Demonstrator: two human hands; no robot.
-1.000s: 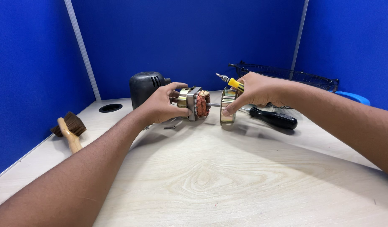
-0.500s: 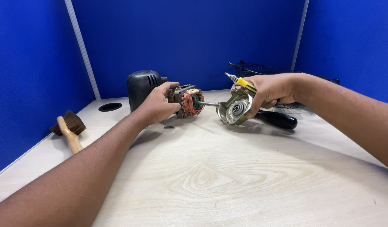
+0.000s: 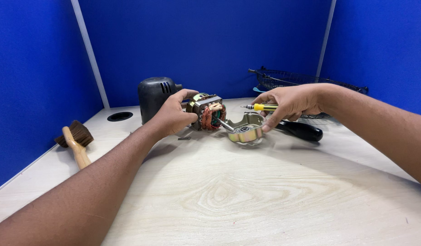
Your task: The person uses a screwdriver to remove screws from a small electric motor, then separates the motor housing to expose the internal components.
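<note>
On the pale wood-grain worktop (image 3: 247, 196), the right hand (image 3: 290, 102) pinches the silvery metal end cover (image 3: 246, 129), its grip clamped on the rim with a yellow-handled screwdriver (image 3: 261, 107) tucked in. The left hand (image 3: 171, 115) grips the copper-wound motor core (image 3: 207, 114), shaft toward the cover. Best keep the core steady and the cover square to the shaft. Behind stands a black domed housing (image 3: 154, 94)

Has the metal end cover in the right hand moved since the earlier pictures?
Yes. The metal end cover has come away from the motor core and down onto the table.
</note>
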